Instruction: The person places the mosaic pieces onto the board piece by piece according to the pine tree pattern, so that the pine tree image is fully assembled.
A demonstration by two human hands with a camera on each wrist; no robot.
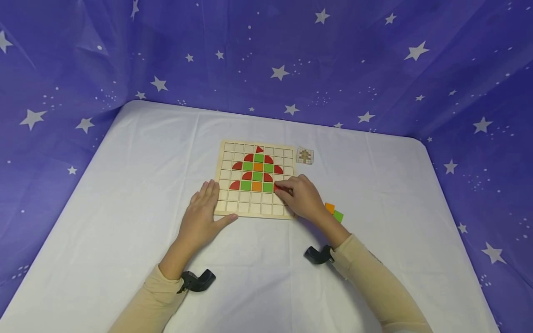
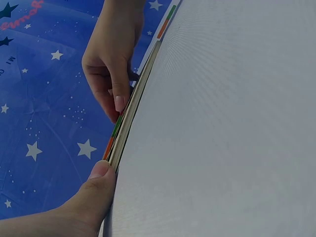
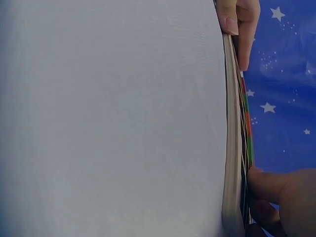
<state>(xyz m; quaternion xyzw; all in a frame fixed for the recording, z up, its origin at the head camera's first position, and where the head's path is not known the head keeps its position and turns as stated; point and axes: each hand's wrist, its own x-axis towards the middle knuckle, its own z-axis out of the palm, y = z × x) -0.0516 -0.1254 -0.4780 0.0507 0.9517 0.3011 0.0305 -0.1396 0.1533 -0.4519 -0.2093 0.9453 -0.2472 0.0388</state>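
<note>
A wooden grid board (image 1: 251,214) lies on the table, with red, green and orange pieces set in its cells as a tree shape. My left hand (image 1: 199,219) rests along the board's left edge, fingers straight, its thumb at the front left corner; the left wrist view shows that thumb (image 2: 101,170) against the board's side. At the right end of the lowest coloured row, my right hand (image 1: 305,196) pinches a red piece (image 1: 275,188) between thumb and fingers. Most of this piece is hidden by the fingertips. A red triangle (image 1: 259,149) tops the tree.
Off the board's upper right corner lies a small pattern card (image 1: 305,156) with a tree on a grid. An orange square (image 1: 330,208) and a green square (image 1: 338,216) lie beside the right forearm, partly covered. White cloth (image 1: 166,138) covers the table; a starry purple curtain (image 1: 233,83) stands behind.
</note>
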